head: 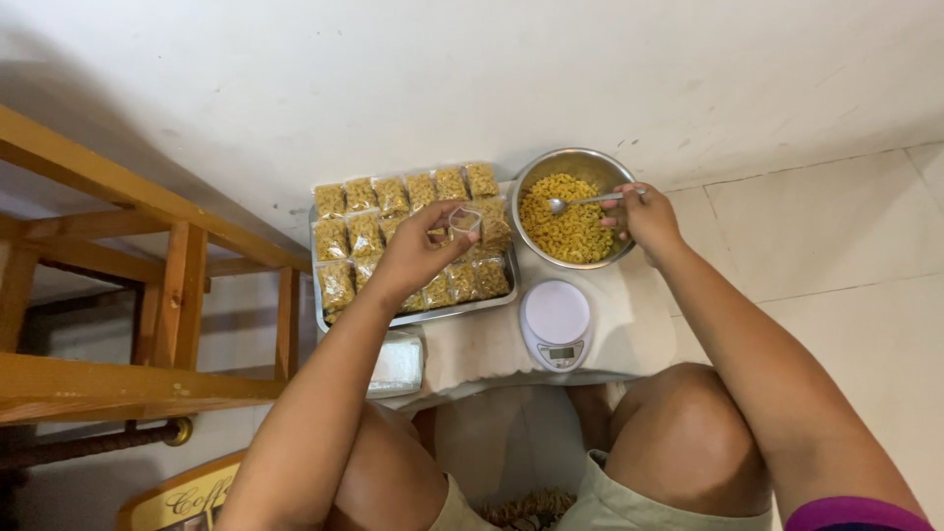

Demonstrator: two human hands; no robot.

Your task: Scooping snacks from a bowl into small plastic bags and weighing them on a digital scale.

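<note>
While the person sits low, knees at the bottom, a white scale point(557, 324) waits near. Left hand point(418, 251) pinches a little clear bag point(465, 220) over the tray point(320, 317) of filled packets. Right hand point(644, 218) grips a spoon point(587, 202) in the pasta bowl point(573, 206). Lower packets hide behind the arm.

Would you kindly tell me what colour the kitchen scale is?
The kitchen scale is white with a round platform, seen in the head view.

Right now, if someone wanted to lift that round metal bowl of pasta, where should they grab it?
Probably by the rim of the metal bowl, on its left and near edges. The walls are smooth and curved with no handles, the right hand and the spoon take the right edge, and a wall stands close behind.
</note>
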